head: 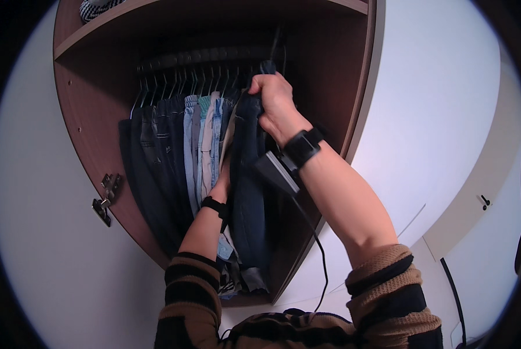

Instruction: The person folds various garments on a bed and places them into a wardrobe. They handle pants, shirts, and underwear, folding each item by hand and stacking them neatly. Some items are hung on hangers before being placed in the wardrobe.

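A pair of dark blue jeans point(246, 174) hangs at the right end of a row of trousers inside the wardrobe. My right hand point(278, 97) grips these jeans at the waistband, just below a hanger point(277, 41). Lower down, my left hand point(223, 181) reaches between the dark jeans and light trousers point(207, 148). Fabric hides its fingers, so whether it holds anything does not show. To its left hang light blue jeans point(190, 131) and several dark trousers point(155, 144).
The hanging rail point(190, 57) runs below a wooden shelf point(190, 6). A metal hinge point(106, 198) juts from the left side panel point(83, 113). From a dark device point(278, 172) beside my right wrist, a black cable point(323, 257) trails down. Folded clothes point(232, 279) lie at the wardrobe bottom.
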`<state>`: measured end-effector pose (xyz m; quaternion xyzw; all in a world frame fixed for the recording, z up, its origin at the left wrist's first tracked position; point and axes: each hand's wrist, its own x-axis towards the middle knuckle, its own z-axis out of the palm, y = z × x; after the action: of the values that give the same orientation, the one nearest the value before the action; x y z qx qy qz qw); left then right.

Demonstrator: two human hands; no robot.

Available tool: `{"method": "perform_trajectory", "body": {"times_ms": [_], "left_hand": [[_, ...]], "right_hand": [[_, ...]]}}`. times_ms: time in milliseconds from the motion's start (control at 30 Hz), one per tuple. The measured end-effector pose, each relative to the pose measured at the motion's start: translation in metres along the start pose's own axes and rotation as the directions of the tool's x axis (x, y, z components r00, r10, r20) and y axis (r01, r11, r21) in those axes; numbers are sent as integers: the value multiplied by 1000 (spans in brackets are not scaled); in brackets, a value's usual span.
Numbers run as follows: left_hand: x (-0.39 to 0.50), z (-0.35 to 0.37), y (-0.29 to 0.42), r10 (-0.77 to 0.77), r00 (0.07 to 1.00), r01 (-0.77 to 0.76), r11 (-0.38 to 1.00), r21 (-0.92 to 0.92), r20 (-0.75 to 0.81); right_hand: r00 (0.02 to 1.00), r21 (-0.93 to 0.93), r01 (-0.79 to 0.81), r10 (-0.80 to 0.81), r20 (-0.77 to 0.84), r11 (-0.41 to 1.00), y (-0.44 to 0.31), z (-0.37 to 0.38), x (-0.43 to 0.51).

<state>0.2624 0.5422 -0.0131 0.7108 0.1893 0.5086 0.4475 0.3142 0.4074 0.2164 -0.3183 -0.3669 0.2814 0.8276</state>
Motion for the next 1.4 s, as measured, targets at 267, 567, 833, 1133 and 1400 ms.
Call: {"method": "perform_trajectory", "body": {"times_ms": [267, 567, 833, 1133, 1400], "left_hand": [[-64, 19, -66, -80, 986, 80, 997, -7, -143], [-123, 44, -127, -162, 969, 167, 986, 8, -188], [-52, 31, -91, -318, 906, 349, 934, 71, -279], [-114, 46, -40, 26, 999, -39, 926, -375, -40], [-141, 46, -95, -170, 982, 176, 982, 73, -88]], "right_hand": [[949, -49, -264, 251, -190, 963, 29, -21, 24], [928, -873, 168, -371, -16, 457, 86, -85, -37], [890, -954, 161, -456, 29, 252, 120, -126, -86], [1000, -890, 25, -16, 20, 454, 188, -189, -140], [815, -929, 83, 511, 272, 362, 283, -236, -167]]}}
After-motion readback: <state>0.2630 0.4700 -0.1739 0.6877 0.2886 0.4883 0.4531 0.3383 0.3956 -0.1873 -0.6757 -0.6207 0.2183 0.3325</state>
